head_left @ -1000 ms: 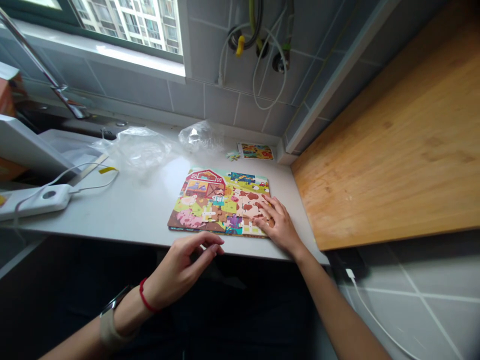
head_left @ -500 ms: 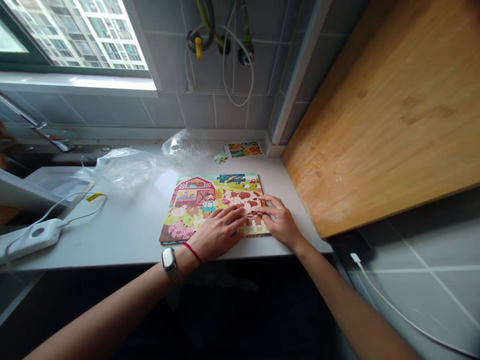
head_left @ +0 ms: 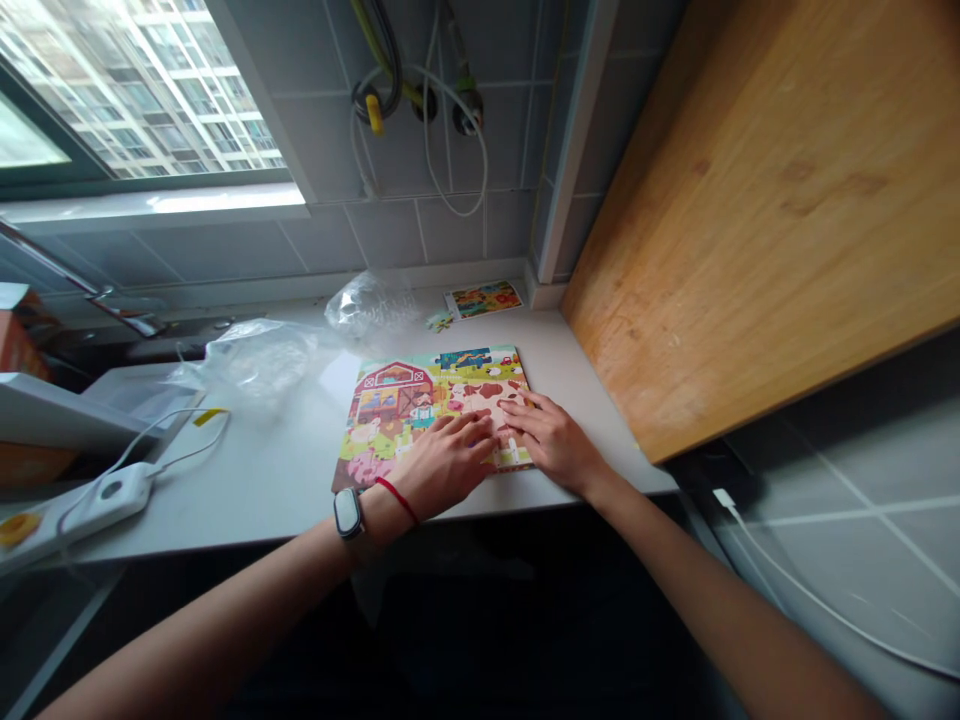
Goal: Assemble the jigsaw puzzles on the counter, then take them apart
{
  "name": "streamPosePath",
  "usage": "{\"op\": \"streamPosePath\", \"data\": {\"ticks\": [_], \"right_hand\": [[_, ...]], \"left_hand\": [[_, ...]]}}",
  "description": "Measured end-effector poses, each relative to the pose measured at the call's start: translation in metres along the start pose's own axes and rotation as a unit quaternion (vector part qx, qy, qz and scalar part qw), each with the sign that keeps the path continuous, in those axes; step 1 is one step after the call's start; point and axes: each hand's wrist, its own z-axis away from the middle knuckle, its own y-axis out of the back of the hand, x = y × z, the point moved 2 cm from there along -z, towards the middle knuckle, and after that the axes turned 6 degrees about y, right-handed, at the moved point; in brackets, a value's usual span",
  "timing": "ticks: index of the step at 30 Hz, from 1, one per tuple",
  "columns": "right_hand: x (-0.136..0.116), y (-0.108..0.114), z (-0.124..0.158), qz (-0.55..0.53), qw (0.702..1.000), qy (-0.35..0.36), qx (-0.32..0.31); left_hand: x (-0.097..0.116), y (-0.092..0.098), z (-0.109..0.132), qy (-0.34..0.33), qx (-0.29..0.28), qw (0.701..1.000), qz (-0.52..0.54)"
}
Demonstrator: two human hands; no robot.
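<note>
A colourful farm jigsaw puzzle (head_left: 405, 395) with a red barn lies flat on the grey counter (head_left: 285, 470). My left hand (head_left: 442, 465) rests palm down on its near middle, fingers stretched out over the pieces; a watch and a red string sit on that wrist. My right hand (head_left: 551, 440) lies flat on the puzzle's near right corner, fingers spread. The fingertips of both hands almost meet over the brown-spotted part of the picture. Neither hand holds anything.
A small picture card (head_left: 484, 298) and a loose piece lie behind the puzzle by the tiled wall. Crumpled clear plastic bags (head_left: 262, 355) sit to the left. A white charger with cable (head_left: 112, 492) lies at the far left. A wooden board (head_left: 750, 200) leans on the right.
My left hand has come up from below the counter edge onto the puzzle, beside my right hand. The camera has shifted a little to the left and upward.
</note>
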Motion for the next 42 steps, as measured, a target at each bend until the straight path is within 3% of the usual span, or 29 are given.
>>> {"op": "streamPosePath", "data": {"ticks": [9, 16, 23, 26, 29, 32, 35, 38, 42], "right_hand": [[0.003, -0.002, 0.000, -0.009, 1.000, 0.004, 0.011], [0.004, -0.002, 0.000, -0.018, 1.000, 0.003, 0.017], [0.008, -0.002, -0.001, -0.012, 1.000, 0.020, 0.020], [-0.008, 0.008, -0.004, -0.007, 0.997, 0.056, 0.058], [-0.051, 0.024, -0.006, -0.028, 0.988, 0.134, 0.079], [-0.104, 0.031, -0.002, -0.027, 0.972, 0.235, -0.009], [-0.134, 0.032, 0.004, 0.005, 0.961, 0.273, -0.054], [-0.134, 0.032, 0.007, 0.004, 0.963, 0.262, -0.054], [-0.112, 0.035, 0.002, 0.010, 0.979, 0.201, -0.033]], "left_hand": [[0.032, 0.015, -0.024, -0.008, -0.111, 0.978, -0.179], [0.048, 0.007, -0.029, -0.020, -0.089, 0.958, -0.272], [0.052, 0.010, -0.026, -0.014, -0.118, 0.946, -0.302], [0.055, 0.008, -0.028, -0.003, -0.115, 0.943, -0.311], [0.056, 0.002, -0.024, 0.044, -0.096, 0.954, -0.282], [0.060, -0.007, -0.007, 0.080, -0.085, 0.957, -0.266], [0.065, -0.015, 0.017, 0.100, -0.068, 0.965, -0.231], [0.068, -0.017, 0.021, 0.126, -0.041, 0.977, -0.168], [0.058, -0.007, -0.006, 0.119, -0.024, 0.987, -0.109]]}}
